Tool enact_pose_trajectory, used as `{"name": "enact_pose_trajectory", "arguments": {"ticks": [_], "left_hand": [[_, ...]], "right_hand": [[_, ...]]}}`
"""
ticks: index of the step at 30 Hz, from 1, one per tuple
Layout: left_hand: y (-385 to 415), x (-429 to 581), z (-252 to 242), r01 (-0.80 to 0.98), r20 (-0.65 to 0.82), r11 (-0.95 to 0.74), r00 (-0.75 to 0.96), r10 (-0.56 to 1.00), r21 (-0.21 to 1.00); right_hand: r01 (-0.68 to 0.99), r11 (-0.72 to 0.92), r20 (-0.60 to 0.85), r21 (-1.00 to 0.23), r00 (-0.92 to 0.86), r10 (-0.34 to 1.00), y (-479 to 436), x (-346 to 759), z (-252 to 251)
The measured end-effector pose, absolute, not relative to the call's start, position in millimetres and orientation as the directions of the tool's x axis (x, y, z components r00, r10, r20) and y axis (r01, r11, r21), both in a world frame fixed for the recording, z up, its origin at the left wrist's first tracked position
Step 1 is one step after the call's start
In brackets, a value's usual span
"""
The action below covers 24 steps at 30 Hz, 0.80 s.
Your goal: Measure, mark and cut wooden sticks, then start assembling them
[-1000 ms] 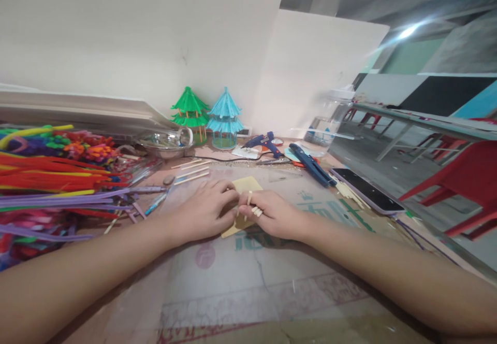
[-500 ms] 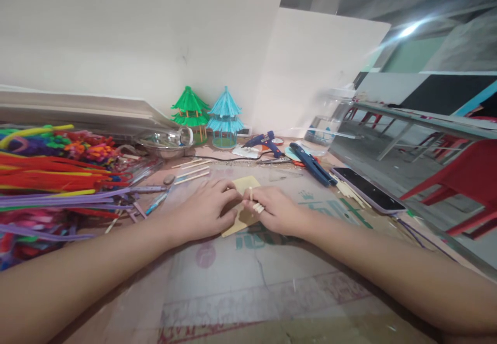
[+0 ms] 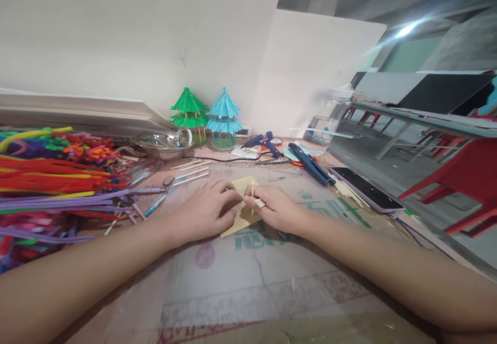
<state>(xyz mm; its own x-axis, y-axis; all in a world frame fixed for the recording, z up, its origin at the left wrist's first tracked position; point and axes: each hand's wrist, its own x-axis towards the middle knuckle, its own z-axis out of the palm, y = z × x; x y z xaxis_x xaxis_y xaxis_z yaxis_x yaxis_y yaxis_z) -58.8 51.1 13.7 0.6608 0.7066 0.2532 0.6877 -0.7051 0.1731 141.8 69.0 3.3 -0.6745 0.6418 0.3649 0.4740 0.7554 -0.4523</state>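
Observation:
A yellow card lies on the clear sheet between my hands. My right hand is closed around several short wooden sticks; their pale ends stick out beside the fingers. One more stick stands roughly upright at its fingertips, over the card. My left hand rests at the card's left side, its thumb and index finger apart at the edge and the index fingertip close to the right fingertips. I cannot make out anything in it.
Pipe cleaners heap at the left. Behind stand a green pagoda, a blue pagoda and a glue gun. A blue cutter and a phone lie right; loose sticks lie behind my left hand.
The upright stick has shifted slightly at my right fingertips and shows more of its length. The bunched sticks have turned a little. My left hand has barely moved.

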Motion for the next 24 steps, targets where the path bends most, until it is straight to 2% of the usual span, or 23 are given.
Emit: {"name": "enact_pose_trajectory", "arguments": {"ticks": [2,4,8,10,15,17,21,24], "left_hand": [[51.4,-59.2,13.4,0.687,0.254,-0.706,0.661,0.706,0.172],[51.7,-59.6,13.1,0.689,0.250,-0.704,0.661,0.707,0.172],[52.0,-59.6,12.5,0.693,0.246,-0.702,0.660,0.710,0.166],[52.1,-59.6,12.3,0.694,0.247,-0.702,0.660,0.710,0.163],[51.9,-59.8,12.4,0.696,0.251,-0.698,0.655,0.713,0.167],[51.9,-59.6,12.5,0.696,0.253,-0.698,0.654,0.713,0.169],[51.9,-59.1,12.8,0.694,0.252,-0.700,0.657,0.711,0.169],[51.5,-59.2,13.3,0.696,0.249,-0.697,0.654,0.714,0.170]], "right_hand": [[0.400,0.779,0.366,-0.483,-0.716,0.594,65.9,140.3,2.7],[0.372,0.813,0.362,-0.448,-0.755,0.546,64.6,139.1,2.4],[0.488,0.825,0.357,-0.286,-0.744,0.564,69.8,140.6,3.1],[0.514,0.820,0.362,-0.253,-0.735,0.573,71.6,141.7,3.5],[0.382,0.823,0.378,-0.422,-0.751,0.542,67.8,139.1,2.4],[0.379,0.829,0.371,-0.412,-0.761,0.532,68.6,138.5,1.9],[0.500,0.810,0.371,-0.306,-0.721,0.585,73.6,140.8,1.3],[0.445,0.825,0.391,-0.347,-0.731,0.559,71.8,141.0,0.9]]}}
